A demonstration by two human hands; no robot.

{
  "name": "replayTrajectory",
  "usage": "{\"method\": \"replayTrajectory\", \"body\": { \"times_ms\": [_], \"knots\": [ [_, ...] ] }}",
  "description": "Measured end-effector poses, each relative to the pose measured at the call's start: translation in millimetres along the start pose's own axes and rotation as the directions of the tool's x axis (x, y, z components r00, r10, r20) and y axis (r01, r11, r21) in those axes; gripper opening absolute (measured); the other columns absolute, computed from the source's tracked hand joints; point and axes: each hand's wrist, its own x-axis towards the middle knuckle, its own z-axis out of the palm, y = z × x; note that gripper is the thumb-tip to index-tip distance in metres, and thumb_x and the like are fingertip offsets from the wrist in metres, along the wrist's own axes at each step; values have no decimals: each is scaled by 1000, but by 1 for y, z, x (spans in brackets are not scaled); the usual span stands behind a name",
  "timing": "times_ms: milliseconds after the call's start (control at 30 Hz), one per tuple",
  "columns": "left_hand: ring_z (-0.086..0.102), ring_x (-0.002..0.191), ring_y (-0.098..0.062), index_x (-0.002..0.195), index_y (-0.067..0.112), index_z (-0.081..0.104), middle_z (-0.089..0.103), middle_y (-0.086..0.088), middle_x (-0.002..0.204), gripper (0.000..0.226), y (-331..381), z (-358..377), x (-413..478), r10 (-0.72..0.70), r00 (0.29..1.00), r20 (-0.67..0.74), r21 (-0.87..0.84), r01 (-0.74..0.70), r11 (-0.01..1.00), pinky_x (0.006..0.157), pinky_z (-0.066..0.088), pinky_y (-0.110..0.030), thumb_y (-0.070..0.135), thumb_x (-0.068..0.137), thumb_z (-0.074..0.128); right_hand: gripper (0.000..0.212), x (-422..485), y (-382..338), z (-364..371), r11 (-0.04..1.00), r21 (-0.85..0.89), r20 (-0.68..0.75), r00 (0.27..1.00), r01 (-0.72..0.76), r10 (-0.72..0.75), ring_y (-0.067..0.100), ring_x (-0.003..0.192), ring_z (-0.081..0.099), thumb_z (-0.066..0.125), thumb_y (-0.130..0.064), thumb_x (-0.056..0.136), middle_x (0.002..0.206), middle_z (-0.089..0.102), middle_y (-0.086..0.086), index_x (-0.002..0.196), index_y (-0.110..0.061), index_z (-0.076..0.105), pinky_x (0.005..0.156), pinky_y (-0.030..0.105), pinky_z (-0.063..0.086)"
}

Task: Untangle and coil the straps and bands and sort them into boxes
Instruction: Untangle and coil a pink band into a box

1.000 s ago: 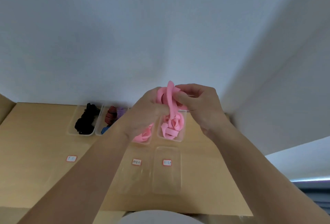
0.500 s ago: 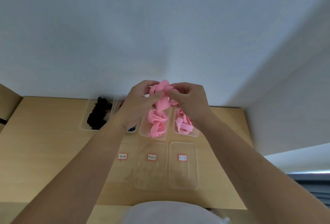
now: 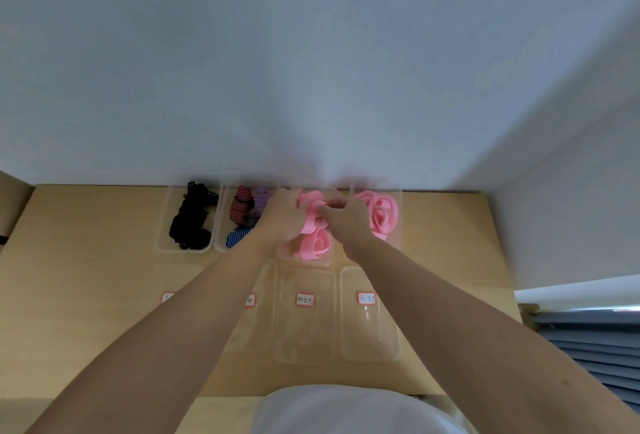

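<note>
Hands together, left hand (image 3: 282,220) and right hand (image 3: 346,222) pinching pink band (image 3: 309,202), seemingly over clear box's (image 3: 325,259) far end, wall (image 3: 311,87) behind

The pink band (image 3: 313,214) is bunched between the left hand (image 3: 282,217) and the right hand (image 3: 348,224). They cover much of it, so the run of its loops cannot be told, and the fingers are mostly tucked out of sight behind knuckles and band. The far end of the clear box (image 3: 325,260) under the band is hidden by both hands. Just left of the band, the left wrist covers a corner of the box of striped bands (image 3: 242,212). Nearer than the band, the writing on the middle label (image 3: 305,299) and the right label (image 3: 367,298) is too blurred to read. The left forearm (image 3: 194,316) cuts across two more labels and a clear tray (image 3: 268,295). Both forearms leave the picture at its bottom edge.
</note>
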Motion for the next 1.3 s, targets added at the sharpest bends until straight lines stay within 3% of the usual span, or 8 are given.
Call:
{"method": "replayTrajectory", "body": {
  "times_ms": [167, 433, 700, 833, 933, 1033, 1100, 1300],
  "knots": [
    [57, 124, -23, 141, 14, 57, 62, -7, 136, 42, -3, 4, 6, 83, 979, -184, -14, -87, 996, 110, 43, -38, 22, 99, 61, 8, 12, 0, 5, 999, -42, -80, 997, 12, -16, 24, 81, 73, 68, -17, 83, 82, 75, 3, 90, -22, 67, 80, 45, 61],
    [65, 93, -23, 106, 12, 74, 73, -4, 102, 19, -17, 18, 19, 188, 943, -273, 100, -167, 981, 86, 47, -31, 25, 100, 61, 20, 13, 8, 12, 916, -358, -90, 970, 180, -226, 23, 80, 64, 55, -19, 97, 100, 68, 2, 113, -15, 66, 70, 38, 53],
    [61, 110, -34, 129, 2, 59, 61, -14, 129, 49, -42, 20, 12, 492, 867, 77, 467, -467, 751, 89, 52, -48, 33, 100, 36, 21, 27, 35, 10, 779, -505, 27, 909, 372, -416, 18, 95, 57, 57, -26, 99, 117, 59, 1, 111, -17, 71, 77, 33, 45],
    [49, 137, -32, 133, 7, 62, 54, -12, 148, 49, -39, 27, 10, 451, 888, 91, 605, -409, 684, 98, 46, -51, 35, 99, 41, 9, 29, 41, 11, 524, -694, 8, 734, 493, -679, 28, 93, 53, 67, -18, 90, 100, 63, 6, 88, -12, 74, 75, 36, 43],
    [46, 129, -32, 125, 12, 64, 52, -10, 147, 39, -38, 30, 14, 466, 883, 47, 614, -394, 684, 93, 42, -47, 29, 90, 60, 17, 24, 51, 3, 254, -778, 208, 618, 574, -758, 28, 95, 60, 69, -8, 82, 104, 68, 3, 98, -13, 73, 75, 38, 40],
    [53, 104, -31, 112, 14, 69, 63, -5, 124, 38, -40, 30, 18, 505, 862, 38, 653, -404, 641, 83, 39, -42, 38, 92, 46, 54, 12, 65, -4, 43, -840, 409, 684, 541, -604, 33, 127, 56, 46, -17, 85, 139, 60, 15, 136, -4, 59, 98, 47, 44],
    [58, 97, -30, 107, 13, 71, 69, -3, 115, 40, -45, 31, 18, 580, 813, 48, 670, -457, 586, 79, 38, -41, 37, 94, 41, 65, 2, 65, -6, -6, -865, 461, 790, 501, -404, 36, 147, 33, 31, -26, 93, 158, 36, 19, 152, -1, 35, 117, 59, 24],
    [35, 149, -36, 141, 8, 57, 57, -11, 147, 56, -49, 29, 14, 466, 850, 246, 780, -459, 424, 115, 16, -70, 42, 100, 39, 91, 1, 45, -3, -60, -879, 476, 867, 472, -149, 38, 153, -13, -14, -51, 81, 168, -1, 15, 159, -6, 2, 115, 68, -17]
  ]
}}
